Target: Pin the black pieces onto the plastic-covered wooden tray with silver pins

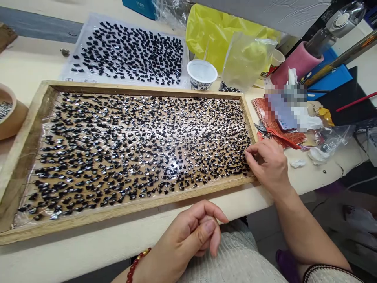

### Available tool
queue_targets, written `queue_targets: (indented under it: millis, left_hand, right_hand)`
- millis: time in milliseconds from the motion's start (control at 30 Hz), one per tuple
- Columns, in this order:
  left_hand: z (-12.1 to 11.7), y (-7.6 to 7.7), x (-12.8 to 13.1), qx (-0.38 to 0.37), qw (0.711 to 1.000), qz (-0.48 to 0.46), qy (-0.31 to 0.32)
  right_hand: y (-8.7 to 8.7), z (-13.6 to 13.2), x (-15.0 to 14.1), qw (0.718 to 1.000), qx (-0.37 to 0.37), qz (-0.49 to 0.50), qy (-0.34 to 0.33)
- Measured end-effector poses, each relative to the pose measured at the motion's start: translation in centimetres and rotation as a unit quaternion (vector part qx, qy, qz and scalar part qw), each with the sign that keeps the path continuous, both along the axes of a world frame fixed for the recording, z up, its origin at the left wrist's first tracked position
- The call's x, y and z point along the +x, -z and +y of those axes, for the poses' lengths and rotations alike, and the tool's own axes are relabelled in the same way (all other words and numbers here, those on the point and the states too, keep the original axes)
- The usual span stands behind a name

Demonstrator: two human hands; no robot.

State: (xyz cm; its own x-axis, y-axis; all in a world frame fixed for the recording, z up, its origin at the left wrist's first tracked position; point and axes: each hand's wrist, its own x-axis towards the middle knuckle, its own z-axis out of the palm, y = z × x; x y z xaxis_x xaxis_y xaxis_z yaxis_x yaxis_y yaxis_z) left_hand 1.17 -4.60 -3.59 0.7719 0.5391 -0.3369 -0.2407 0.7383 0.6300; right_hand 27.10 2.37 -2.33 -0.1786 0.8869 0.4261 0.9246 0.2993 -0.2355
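Observation:
A shallow wooden-framed tray [165, 201] lies across the table, its clear-covered bed set with many small glossy black pieces [141, 145]. Thin pin-like wires stick out from some of them along the left side. My right hand [269, 165] is over the tray's right end, thumb and forefinger pinched together at the outermost black pieces. Whatever is between those fingertips is too small to make out. In front of the tray, above my lap, my left hand [196, 232] is loosely curled, thumb against the bent fingers, with nothing visible in it.
Behind the tray lie a white sheet [67, 68] of black pieces, a white paper bowl [202, 72] and a yellow plastic bag [212, 27]. Red-handled pliers [277, 135], crumpled tissues [318, 155] and a pink cylinder [297, 65] are on the right. A round container [14, 122] stands at left.

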Motion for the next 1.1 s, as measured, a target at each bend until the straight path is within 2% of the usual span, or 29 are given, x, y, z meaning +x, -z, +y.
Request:
queue_targets:
  millis: [100,200,400,633,933,1100]
  left_hand:
    - [-0.12,0.29,0.00,-0.023,1.000,-0.019,-0.005]
    - [-0.07,0.43,-0.10,-0.029,1.000,0.000,0.001]
    - [0.06,0.46,-0.36,0.006,1.000,0.025,-0.014]
    - [0.01,0.44,-0.50,0.040,0.999,0.031,0.001]
    - [0.17,0.23,-0.42,0.069,0.997,0.036,-0.030]
    - [-0.08,0.44,-0.25,0.003,0.999,0.034,-0.026]
  right_hand:
    - [0.54,0.43,-0.03,0.999,-0.005,-0.036,-0.003]
    - [0.68,0.26,-0.35,0.999,-0.004,-0.050,-0.014]
    - [0.84,0.18,-0.24,0.997,0.001,-0.073,-0.015]
    - [0.87,0.21,-0.24,0.997,0.009,-0.079,-0.026]
    - [0.95,0.24,-0.39,0.995,0.023,-0.093,-0.023]
    - [0.91,0.21,-0.41,0.994,0.030,-0.103,-0.025]
